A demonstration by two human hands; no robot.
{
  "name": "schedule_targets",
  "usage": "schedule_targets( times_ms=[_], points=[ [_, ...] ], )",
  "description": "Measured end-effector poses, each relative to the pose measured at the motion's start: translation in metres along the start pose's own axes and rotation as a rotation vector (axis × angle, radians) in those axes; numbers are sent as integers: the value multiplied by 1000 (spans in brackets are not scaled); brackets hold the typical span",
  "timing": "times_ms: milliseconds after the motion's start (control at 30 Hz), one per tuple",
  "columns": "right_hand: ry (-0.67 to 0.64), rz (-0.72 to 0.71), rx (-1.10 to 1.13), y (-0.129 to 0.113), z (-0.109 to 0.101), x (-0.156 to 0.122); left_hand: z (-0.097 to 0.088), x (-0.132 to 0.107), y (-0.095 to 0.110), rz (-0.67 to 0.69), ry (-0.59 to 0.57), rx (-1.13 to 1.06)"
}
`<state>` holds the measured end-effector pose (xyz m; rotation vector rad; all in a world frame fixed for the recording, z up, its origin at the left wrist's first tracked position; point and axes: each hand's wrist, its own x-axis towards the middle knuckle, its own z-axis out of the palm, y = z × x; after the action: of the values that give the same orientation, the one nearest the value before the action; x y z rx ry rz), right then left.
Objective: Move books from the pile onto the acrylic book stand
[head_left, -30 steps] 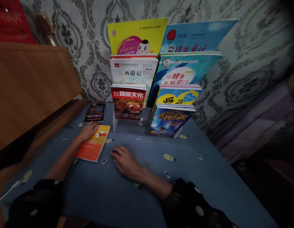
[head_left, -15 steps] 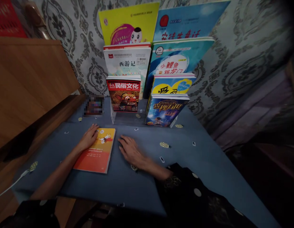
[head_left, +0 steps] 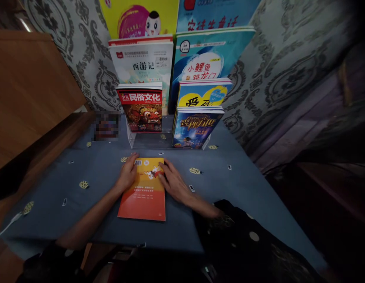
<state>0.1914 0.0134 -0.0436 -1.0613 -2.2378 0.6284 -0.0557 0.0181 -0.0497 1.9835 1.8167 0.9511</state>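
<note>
There's a blue worktop (head_left: pixel 229 204) here, printed with small pineapples (head_left: pixel 195 171), carrying a clear rack (head_left: pixel 150 141) of standing books (head_left: pixel 197 127), patterned wallpaper (head_left: pixel 96 76) behind it and a wooden panel (head_left: pixel 32 90) to its left. Flat in front of the rack lies an orange book (head_left: pixel 145 198); the left hand (head_left: pixel 128 173), partly curled, holds its left edge and the right hand (head_left: pixel 174 181), loosely bent, its right, both near the rack end
</note>
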Motion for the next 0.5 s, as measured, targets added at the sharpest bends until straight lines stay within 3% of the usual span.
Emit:
schedule_targets(
  times_ms=[300, 500],
  points=[
    [4, -1, -15, 2, -4, -3, -17, -37, 14, 73, 45, 212],
    [7, 13, -43, 0, -4, -3, -19, -37, 18, 130, 5, 286]
  ],
)
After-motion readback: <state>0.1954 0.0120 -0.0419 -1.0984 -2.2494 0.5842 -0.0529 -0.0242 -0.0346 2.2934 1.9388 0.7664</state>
